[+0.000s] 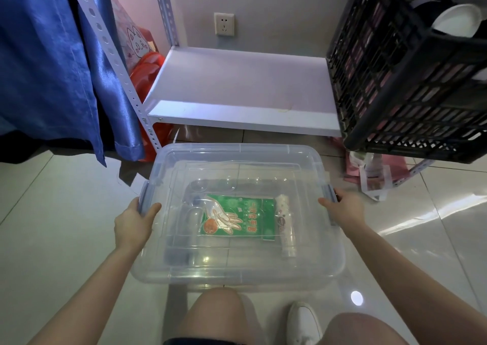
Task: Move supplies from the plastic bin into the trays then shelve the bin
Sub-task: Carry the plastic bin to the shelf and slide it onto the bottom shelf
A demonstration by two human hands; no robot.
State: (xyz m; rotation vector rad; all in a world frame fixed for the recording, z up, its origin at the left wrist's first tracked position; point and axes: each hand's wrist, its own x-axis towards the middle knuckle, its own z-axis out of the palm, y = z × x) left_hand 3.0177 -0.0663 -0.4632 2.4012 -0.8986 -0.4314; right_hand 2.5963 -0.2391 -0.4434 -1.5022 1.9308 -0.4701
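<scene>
Bin [237, 270], clear plastic, lid on, sits over the tiled floor [52, 226] just in front of a low white shelf [237, 86]. Left hand [133, 226] grips the bin's left side latch; right hand [345, 208] grips the right one. Inside: green glove packet [237, 219], beside it a sleeve of cups [285, 226]. Black crate [408, 81] stands at right on the shelf.

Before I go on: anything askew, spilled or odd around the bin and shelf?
The black crate at the right looks tilted and juts past the white shelf edge, though the wide lens may exaggerate this. The clear bin, lid on, still holds a green packet and a cup sleeve. Nothing spilled.
</scene>
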